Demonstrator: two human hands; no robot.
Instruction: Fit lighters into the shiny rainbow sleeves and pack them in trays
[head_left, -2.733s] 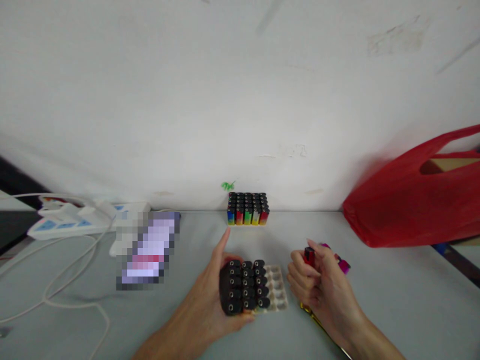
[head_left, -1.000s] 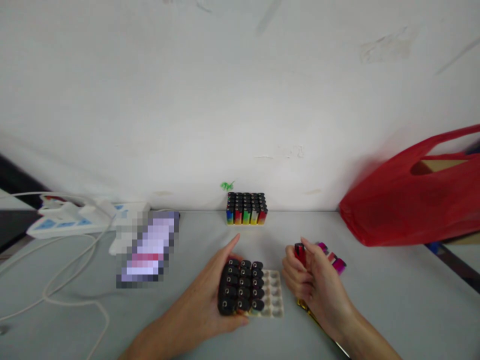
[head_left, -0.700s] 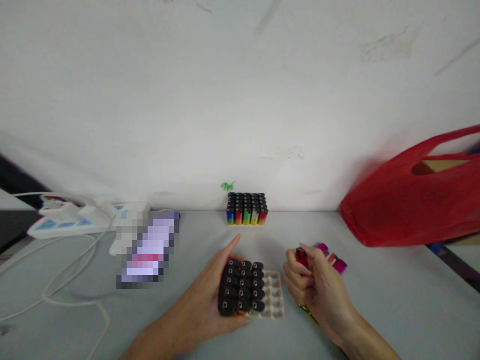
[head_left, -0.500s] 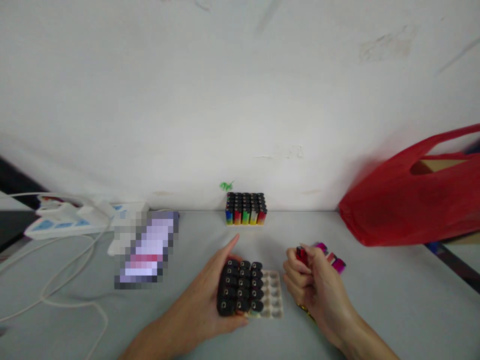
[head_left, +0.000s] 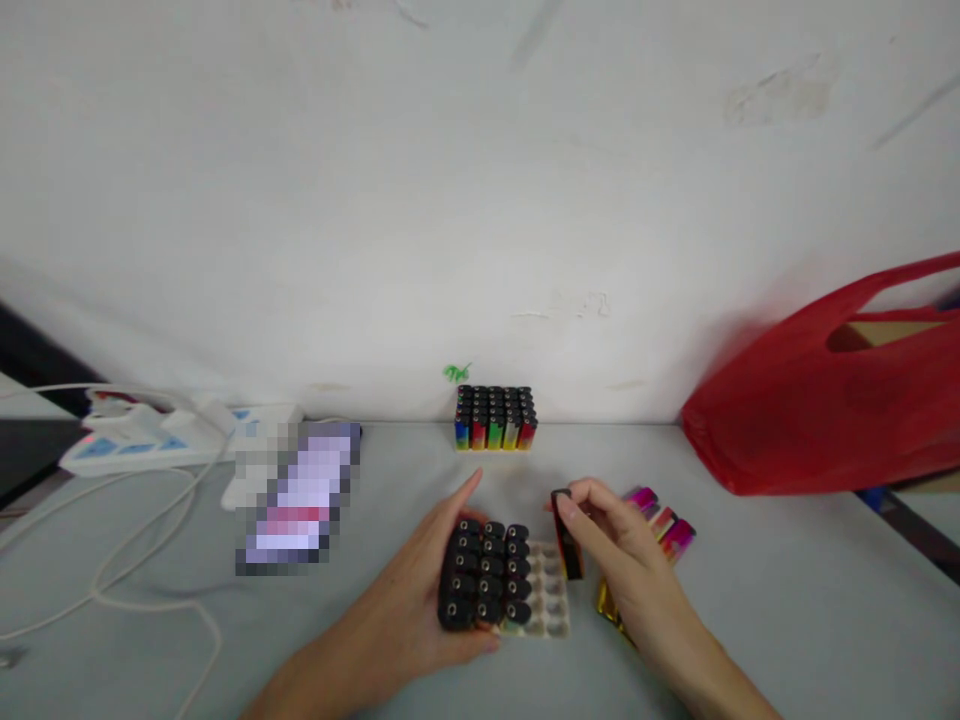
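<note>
My left hand (head_left: 427,575) curves round the left side of a group of black-topped lighters (head_left: 489,586). They stand upright in rows in a pale moulded tray (head_left: 553,605), whose right-hand sockets hold nothing. My right hand (head_left: 626,555) pinches one lighter (head_left: 568,540), dark with a black top, between thumb and fingers. It is nearly upright, slightly tilted, just above the tray's right side. Several loose lighters (head_left: 664,522), pink, red and purple, lie beyond my right hand. Something shiny and gold (head_left: 609,603) lies under that hand, partly hidden.
A full block of colourful lighters (head_left: 496,430) stands by the wall. At the right rests a red bag (head_left: 810,410). On the left are a white power strip (head_left: 142,445), a phone with a blurred screen (head_left: 304,495) and loose white cables (head_left: 150,605).
My right hand has turned and moved left with the lighter, bringing it from beside the tray to its right edge. More of the loose lighters shows. My left hand keeps its hold.
</note>
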